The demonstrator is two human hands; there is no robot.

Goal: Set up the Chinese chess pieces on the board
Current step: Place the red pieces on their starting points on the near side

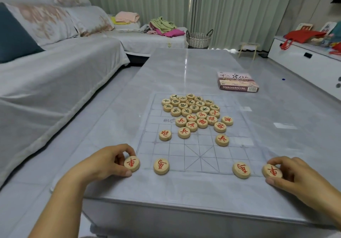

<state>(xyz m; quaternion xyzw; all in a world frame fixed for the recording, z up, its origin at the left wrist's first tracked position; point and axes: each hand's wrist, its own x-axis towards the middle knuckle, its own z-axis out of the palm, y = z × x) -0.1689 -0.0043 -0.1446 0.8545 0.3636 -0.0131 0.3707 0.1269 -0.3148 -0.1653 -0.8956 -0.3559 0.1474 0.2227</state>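
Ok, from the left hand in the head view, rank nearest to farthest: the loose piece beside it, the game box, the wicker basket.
1. Loose piece, board's near edge, just right of the left hand.
2. Game box, on the table beyond the board, right side.
3. Wicker basket, floor past the table's far end.

Forearms stretched forward, palms down — left hand (108, 161) pinches the left chariot piece (131, 163), right hand (295, 173) the right chariot piece (272, 171).
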